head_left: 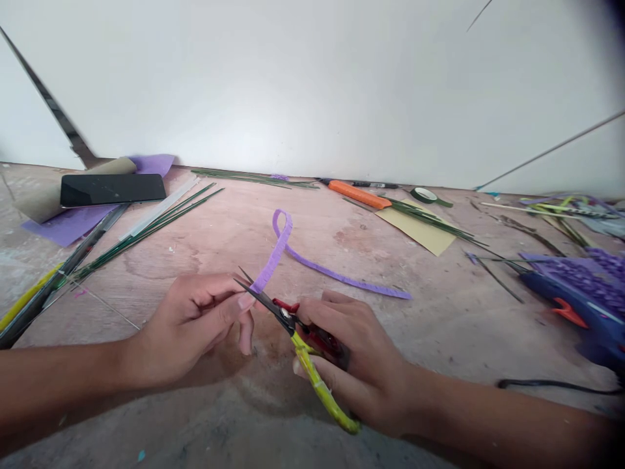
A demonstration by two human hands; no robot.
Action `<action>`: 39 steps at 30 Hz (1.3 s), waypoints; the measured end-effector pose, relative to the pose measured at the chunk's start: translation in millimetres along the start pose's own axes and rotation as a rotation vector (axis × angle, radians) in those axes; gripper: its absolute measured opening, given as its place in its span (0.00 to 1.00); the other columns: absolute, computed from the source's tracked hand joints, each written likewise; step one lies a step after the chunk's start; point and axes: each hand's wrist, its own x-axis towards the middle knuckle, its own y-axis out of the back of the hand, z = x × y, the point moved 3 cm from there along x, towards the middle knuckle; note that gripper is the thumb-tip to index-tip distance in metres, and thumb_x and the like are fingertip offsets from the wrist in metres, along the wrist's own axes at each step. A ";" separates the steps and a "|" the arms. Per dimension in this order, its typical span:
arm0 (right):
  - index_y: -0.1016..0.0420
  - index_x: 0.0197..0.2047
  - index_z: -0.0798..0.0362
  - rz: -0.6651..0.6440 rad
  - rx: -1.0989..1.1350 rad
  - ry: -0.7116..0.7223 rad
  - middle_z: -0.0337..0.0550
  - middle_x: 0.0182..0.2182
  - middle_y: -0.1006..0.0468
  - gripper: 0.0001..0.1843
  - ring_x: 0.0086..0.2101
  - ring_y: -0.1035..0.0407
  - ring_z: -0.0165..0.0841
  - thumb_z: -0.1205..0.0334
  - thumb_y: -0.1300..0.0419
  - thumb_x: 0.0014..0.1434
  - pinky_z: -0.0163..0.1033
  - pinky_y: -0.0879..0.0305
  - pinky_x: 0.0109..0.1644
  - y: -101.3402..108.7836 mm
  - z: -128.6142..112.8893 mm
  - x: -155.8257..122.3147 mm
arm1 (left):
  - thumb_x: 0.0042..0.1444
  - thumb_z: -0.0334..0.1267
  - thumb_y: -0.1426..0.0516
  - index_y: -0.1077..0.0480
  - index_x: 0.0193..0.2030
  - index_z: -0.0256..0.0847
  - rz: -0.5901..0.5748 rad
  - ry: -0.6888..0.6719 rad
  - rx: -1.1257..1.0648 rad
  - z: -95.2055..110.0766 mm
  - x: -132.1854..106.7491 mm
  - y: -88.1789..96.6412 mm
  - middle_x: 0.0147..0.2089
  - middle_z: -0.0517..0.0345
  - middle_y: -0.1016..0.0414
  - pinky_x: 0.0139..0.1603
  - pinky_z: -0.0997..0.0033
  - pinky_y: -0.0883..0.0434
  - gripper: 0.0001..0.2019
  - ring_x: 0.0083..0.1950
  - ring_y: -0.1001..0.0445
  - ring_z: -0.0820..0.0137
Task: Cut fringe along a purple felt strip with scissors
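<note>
My left hand [202,319] pinches one end of a narrow purple crepe paper strip [274,260] between thumb and forefinger. From there the strip rises, curls into a loop, and its far end trails to the right along the table. My right hand [356,352] is closed around the handles of a pair of scissors [305,352], one handle wrapped in yellow, another part red. The dark blades are slightly apart and lie at the pinched end of the strip, close to my left fingertips. Part of the handles is hidden by the right fingers.
A phone [113,190] rests on purple paper at the left, near green wires [146,228]. Toward the wall lie an orange cutter [359,194], yellow paper [415,229] and a tape roll [424,195]. A blue glue gun [571,293] with a black cord is at the right.
</note>
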 end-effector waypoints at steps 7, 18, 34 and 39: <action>0.38 0.29 0.52 -0.024 0.013 -0.004 0.36 0.24 0.33 0.12 0.25 0.44 0.30 0.60 0.48 0.65 0.38 0.51 0.33 0.4 0.2 -0.9 | 0.66 0.40 0.47 0.27 0.25 0.35 0.016 -0.011 0.047 1.2 0.3 0.3 0.14 0.67 0.43 0.18 0.80 0.47 0.19 0.16 0.45 0.80; 0.42 0.29 0.52 -0.017 0.026 0.012 0.33 0.23 0.37 0.11 0.24 0.47 0.29 0.62 0.45 0.62 0.37 0.53 0.33 -0.6 1.3 -1.9 | 0.67 0.37 0.48 0.26 0.26 0.35 -0.033 -0.059 0.100 2.1 0.0 0.4 0.20 0.63 0.32 0.17 0.81 0.48 0.18 0.18 0.43 0.82; 0.42 0.29 0.52 0.014 0.035 -0.021 0.33 0.23 0.37 0.12 0.24 0.47 0.29 0.60 0.45 0.63 0.37 0.54 0.32 -0.2 1.2 -1.7 | 0.65 0.33 0.47 0.28 0.26 0.36 0.054 -0.069 0.045 4.9 0.9 1.7 0.19 0.67 0.33 0.19 0.84 0.47 0.15 0.19 0.43 0.83; 0.43 0.29 0.52 0.000 0.020 -0.023 0.33 0.23 0.37 0.12 0.24 0.47 0.28 0.62 0.45 0.61 0.37 0.55 0.31 -1.4 2.9 -1.3 | 0.66 0.33 0.48 0.29 0.26 0.36 0.115 -0.112 0.131 5.0 0.8 4.4 0.22 0.66 0.29 0.19 0.83 0.45 0.16 0.19 0.42 0.83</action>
